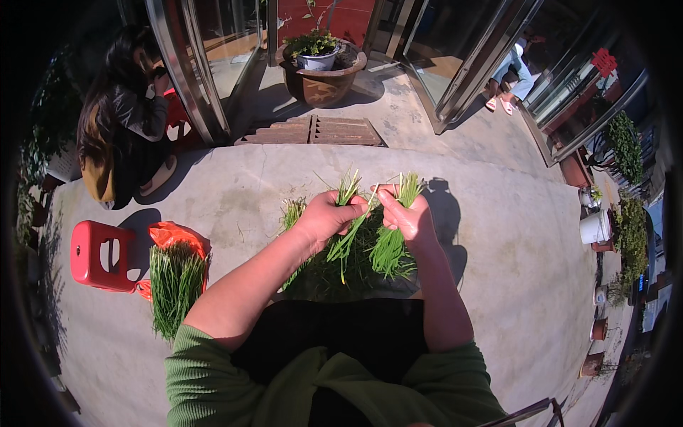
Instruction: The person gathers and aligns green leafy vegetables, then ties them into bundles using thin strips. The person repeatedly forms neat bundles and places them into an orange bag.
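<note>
My left hand (pixel 330 214) is closed around a small bunch of garlic chives (pixel 341 251), pale stem ends up and green leaves hanging down. A thicker bunch of garlic chives (pixel 392 253) is gripped in my right hand (pixel 406 216), its light stem ends standing above the thumb. Between the two hands, one or a few stems reach from the left fingers towards the right thumb and fingertips; which hand holds them is hard to tell. Below lies a shaded pile of loose greens (pixel 347 275) on the concrete. Another bunch (pixel 292 213) shows just beyond my left wrist.
To the left, a large bundle of chives (pixel 176 288) rests against an orange plastic bag (pixel 173 235) beside a red plastic stool (pixel 101 256). A person (pixel 125 117) crouches or sits at upper left. Ahead are a metal grate (pixel 315 131) and a big planter (pixel 320 82). Pots line the right.
</note>
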